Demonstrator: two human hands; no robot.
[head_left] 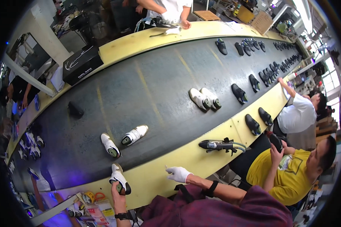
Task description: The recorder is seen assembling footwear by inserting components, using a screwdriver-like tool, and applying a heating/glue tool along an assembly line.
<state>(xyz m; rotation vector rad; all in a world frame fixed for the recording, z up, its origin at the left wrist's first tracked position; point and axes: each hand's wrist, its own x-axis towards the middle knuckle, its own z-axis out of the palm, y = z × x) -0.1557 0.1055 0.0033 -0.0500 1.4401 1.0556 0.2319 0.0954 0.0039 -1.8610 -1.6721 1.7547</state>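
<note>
A white sneaker [118, 174] with a dark sole and heel is held by my bare left hand [116, 188], its fingers wrapped round the heel end over the belt's near edge. My right hand [179, 174], in a white glove with one fingertip bare, hovers over the yellow ledge [155, 178] with its fingers stretched out and nothing in them. Just beyond, on the dark conveyor belt [155, 83], lie a white sneaker [110, 145] and another white sneaker [135, 135], lying apart. To the right of my glove a black clamp-like tool with hoses [218, 145] rests on the ledge.
A pair of white sneakers [204, 99] and several black shoes [239, 94] stand farther along the belt. Two black shoes sit on the ledge beside a co-worker in yellow [282, 174], who holds a dark shoe. A black box [81, 66] stands across the belt.
</note>
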